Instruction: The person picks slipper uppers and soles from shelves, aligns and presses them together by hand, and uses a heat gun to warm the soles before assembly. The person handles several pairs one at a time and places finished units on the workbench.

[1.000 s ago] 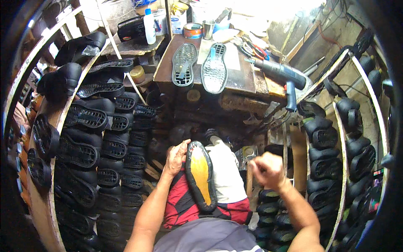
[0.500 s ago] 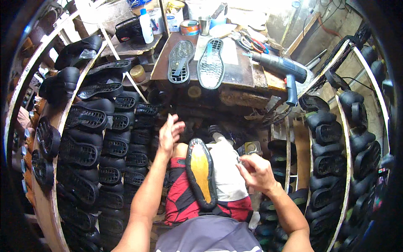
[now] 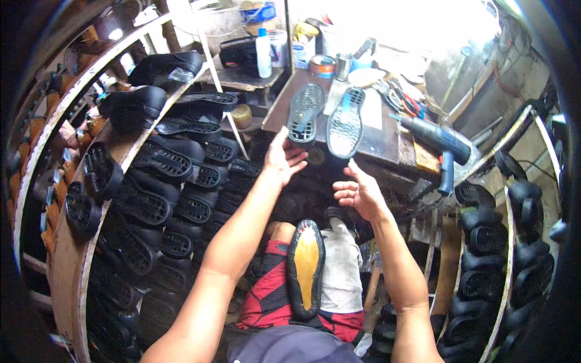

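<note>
1. Head view: left hand (image 3: 287, 158) and right hand (image 3: 361, 190) are spread, empty, near the left sole (image 3: 306, 112) and right sole (image 3: 345, 124) on the tabletop (image 3: 381, 142); contact cannot be told.
2. Shoe (image 3: 307, 266) rests on the lap (image 3: 342, 272), yellow underside up.
3. Judged step: reaching for soles; pickup calls for fingers closing on edges.

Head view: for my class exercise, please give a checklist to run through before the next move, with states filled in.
1. Left hand free: ok, open.
2. Right hand free: ok, open.
3. Left sole and right sole side by side on the table: ok.
4. Fingers touching the soles: cannot tell.
5. Yellow-bottomed shoe held by hand: not ok, lying on the lap.
6. Heat gun off: cannot tell.
</note>
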Action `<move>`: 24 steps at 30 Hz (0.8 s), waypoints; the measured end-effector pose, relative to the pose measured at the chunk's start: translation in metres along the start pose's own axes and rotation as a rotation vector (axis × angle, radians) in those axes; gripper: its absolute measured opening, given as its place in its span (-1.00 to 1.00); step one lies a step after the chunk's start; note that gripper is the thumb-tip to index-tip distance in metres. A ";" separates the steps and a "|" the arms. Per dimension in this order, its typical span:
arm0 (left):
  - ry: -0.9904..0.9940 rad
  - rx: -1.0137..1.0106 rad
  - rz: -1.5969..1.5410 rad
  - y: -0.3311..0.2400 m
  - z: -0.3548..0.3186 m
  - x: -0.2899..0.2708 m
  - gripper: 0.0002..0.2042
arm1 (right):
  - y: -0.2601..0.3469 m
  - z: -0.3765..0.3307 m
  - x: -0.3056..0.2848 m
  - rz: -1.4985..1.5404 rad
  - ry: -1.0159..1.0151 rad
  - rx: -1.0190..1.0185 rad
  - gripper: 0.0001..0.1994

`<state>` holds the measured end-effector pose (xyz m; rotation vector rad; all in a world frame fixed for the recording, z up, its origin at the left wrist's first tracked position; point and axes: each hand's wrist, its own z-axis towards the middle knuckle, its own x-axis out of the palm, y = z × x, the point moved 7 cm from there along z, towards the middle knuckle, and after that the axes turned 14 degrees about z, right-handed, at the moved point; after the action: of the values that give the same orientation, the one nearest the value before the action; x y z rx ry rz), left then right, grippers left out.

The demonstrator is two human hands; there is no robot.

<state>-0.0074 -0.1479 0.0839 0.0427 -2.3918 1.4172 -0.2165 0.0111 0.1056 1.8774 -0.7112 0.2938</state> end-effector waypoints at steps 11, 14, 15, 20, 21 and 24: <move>-0.081 0.665 0.078 -0.095 -0.145 -0.009 -0.68 | 0.060 -0.022 0.104 0.056 0.202 -0.578 -0.73; -0.190 0.909 -0.063 -0.140 -0.243 -0.046 -0.67 | 0.086 -0.089 0.163 0.005 0.383 -0.648 -0.71; -0.243 0.996 -0.075 -0.158 -0.275 -0.061 -0.65 | 0.093 -0.108 0.184 -0.043 0.436 -0.659 -0.68; -0.627 1.354 -0.037 -0.241 -0.398 -0.111 -0.60 | 0.116 -0.160 0.312 0.222 0.820 -0.544 -0.62; -0.733 1.375 -0.037 -0.254 -0.414 -0.120 -0.57 | 0.117 -0.165 0.343 0.210 0.893 -0.514 -0.62; -0.929 1.396 -0.104 -0.281 -0.445 -0.147 -0.51 | 0.108 -0.176 0.439 0.234 1.119 -0.409 -0.68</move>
<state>0.3167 0.0697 0.4658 1.3417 -1.1996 3.0887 0.0880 -0.0066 0.4823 0.9840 -0.1692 1.1350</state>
